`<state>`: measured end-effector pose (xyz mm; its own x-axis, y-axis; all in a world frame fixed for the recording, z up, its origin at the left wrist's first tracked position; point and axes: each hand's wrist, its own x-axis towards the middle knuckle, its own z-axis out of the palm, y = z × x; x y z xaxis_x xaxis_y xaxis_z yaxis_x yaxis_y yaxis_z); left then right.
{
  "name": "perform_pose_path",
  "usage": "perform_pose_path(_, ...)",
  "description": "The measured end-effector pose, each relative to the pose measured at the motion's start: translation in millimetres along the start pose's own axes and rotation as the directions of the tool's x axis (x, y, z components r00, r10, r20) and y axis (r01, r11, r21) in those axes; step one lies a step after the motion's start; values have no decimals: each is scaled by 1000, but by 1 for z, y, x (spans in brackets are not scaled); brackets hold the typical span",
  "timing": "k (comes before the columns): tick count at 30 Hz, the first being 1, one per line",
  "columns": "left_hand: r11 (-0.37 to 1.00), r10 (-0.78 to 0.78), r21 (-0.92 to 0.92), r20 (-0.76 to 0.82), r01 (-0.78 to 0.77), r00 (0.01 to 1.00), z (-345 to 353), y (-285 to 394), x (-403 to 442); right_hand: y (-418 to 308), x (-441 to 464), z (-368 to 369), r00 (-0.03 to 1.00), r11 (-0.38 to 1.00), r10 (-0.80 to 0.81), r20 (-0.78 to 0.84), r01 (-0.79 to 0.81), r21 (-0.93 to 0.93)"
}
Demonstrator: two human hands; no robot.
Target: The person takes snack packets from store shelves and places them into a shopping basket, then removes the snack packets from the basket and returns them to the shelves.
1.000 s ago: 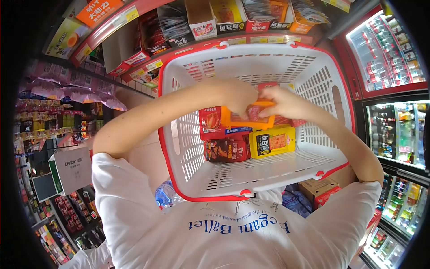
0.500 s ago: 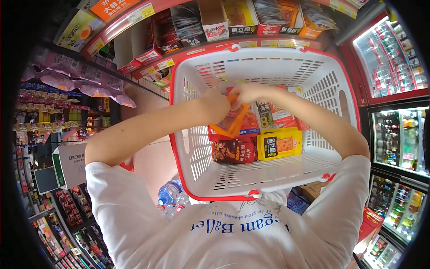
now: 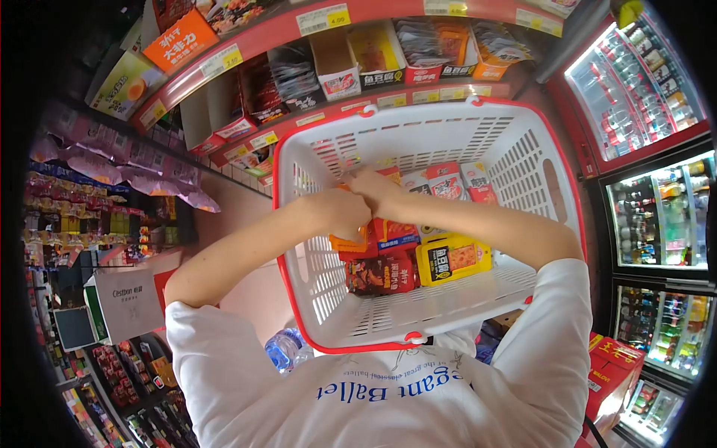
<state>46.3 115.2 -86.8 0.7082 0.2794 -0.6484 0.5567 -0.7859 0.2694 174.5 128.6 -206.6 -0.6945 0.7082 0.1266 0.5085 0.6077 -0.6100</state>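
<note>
Inside a white shopping basket [image 3: 497, 295] with a red rim, my left hand [image 3: 340, 213] is closed on an orange snack packet [image 3: 351, 241], mostly covered by my fingers. My right hand [image 3: 376, 194] overlaps it and pinches the packet's upper part; its fingertips are partly hidden. Below them on the basket floor lie a dark red snack packet [image 3: 382, 276] and a yellow fish tofu packet [image 3: 454, 259]. A red and blue packet [image 3: 397, 235] is beside my hands. Red and white packets [image 3: 446, 181] lie farther back.
Ahead, a shelf holds open snack boxes [image 3: 334, 69] above price tags. Lit drink fridges [image 3: 661, 213] stand on the right. Hanging snack bags [image 3: 142, 153] and a white Cestbon box [image 3: 127, 295] are on the left. Bottled water [image 3: 285, 349] is below the basket.
Both hands have moved left and lower within the basket with the orange packet, which is now more covered. The view has shifted, showing more of the upper shelf.
</note>
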Motion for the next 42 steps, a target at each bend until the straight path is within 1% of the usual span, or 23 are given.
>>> perform_pose_path(1, 998, -14, -54, 41, 16, 999, -8, 4, -4, -7, -6, -6, 1000, 1000, 4, -4, -4, -14)
perform_pose_path(3, 995, -19, -100, 78, 27, 997, -15, 9, -6, -20, -13, -24, 970, 988, -149, -189, 142, -54)
perform_pose_path(5, 939, 75, -327, -117, -109, 990, -17, 8, -10, -28, -20, -61, 948, 979, -205, -244, 196, -59)
perform_pose_path(6, 942, 78, -316, -121, -113, 990, -18, 10, -12, -26, -22, -84, 914, 938, -336, -227, 302, -171)
perform_pose_path(7, 927, 96, -318, -309, -198, 946, -21, 12, -14, -22, -25, -108, 867, 872, -461, -191, 402, -280)
perform_pose_path(8, 909, 108, -304, -488, -284, 866, -25, 12, -14, -15, -30, -133, 818, 814, -521, -244, 390, -430)
perform_pose_path(9, 911, 114, -293, -495, -289, 861, -30, 10, -14, -6, -37, -160, 762, 741, -584, -281, 359, -568)
perform_pose_path(11, 936, 100, -168, -716, -309, 691, -38, 6, -16, 21, -49, -216, 646, 608, -664, -377, 173, -775)
perform_pose_path(12, 920, 108, -163, -768, -356, 632, -47, 6, -20, 27, -60, -243, 672, 617, -604, -430, 52, -785)
perform_pose_path(13, 920, 115, -156, -770, -360, 628, -51, 5, -23, 36, -71, -265, 686, 614, -543, -485, -70, -786)
perform_pose_path(15, 895, -33, -251, -862, -369, 506, -56, 1, -28, 70, -91, -294, 656, 700, -388, -648, -247, -670)
perform_pose_path(16, 901, -63, -265, -862, -342, 503, -58, -5, -29, 83, -100, -301, 654, 696, -392, -646, -249, -674)
perform_pose_path(17, 903, -60, -260, -865, -343, 499, -59, -8, -29, 97, -108, -306, 619, 716, -319, -718, -339, -610)
perform_pose_path(19, 941, -127, -222, -932, -257, 341, -61, -15, -27, 118, -112, -303, 571, 728, -247, -783, -423, -539)
perform_pose_path(21, 921, -166, -280, -912, -272, 376, -55, -25, -22, 130, -114, -293, 548, 775, -126, -827, -467, -427)
perform_pose_path(22, 903, -225, -350, -879, -249, 420, -53, -28, -21, 135, -117, -290, 608, 754, -135, -783, -449, -479)
perform_pose_path(23, 881, -282, -418, -840, -223, 464, -51, -29, -22, 135, -116, -290, 603, 755, -134, -787, -452, -475)
perform_pose_path(24, 859, -304, -477, -770, -188, 561, -52, -30, -25, 134, -113, -289, 659, 730, -125, -742, -445, -518)
perform_pose_path(26, 864, -298, -471, -763, -177, 573, -49, -31, -27, 136, -112, -289, 739, 657, -108, -666, -449, -605)
perform_pose_path(31, 842, -304, -507, -726, -182, 617, -48, -33, -34, 137, -112, -287, 742, 671, -33, -670, -480, -565)
perform_pose_path(36, 875, -293, -452, -781, -174, 552, -45, -31, -31, 137, -104, -288, 742, 641, -49, -669, -490, -590)
perform_pose_path(39, 881, -272, -433, -795, -193, 542, -45, -33, -30, 141, -105, -287, 737, 639, -13, -675, -513, -573)
perform_pose_path(42, 889, -266, -421, -796, -181, 544, -46, -33, -31, 146, -106, -288, 737, 627, -74, -672, -489, -606)
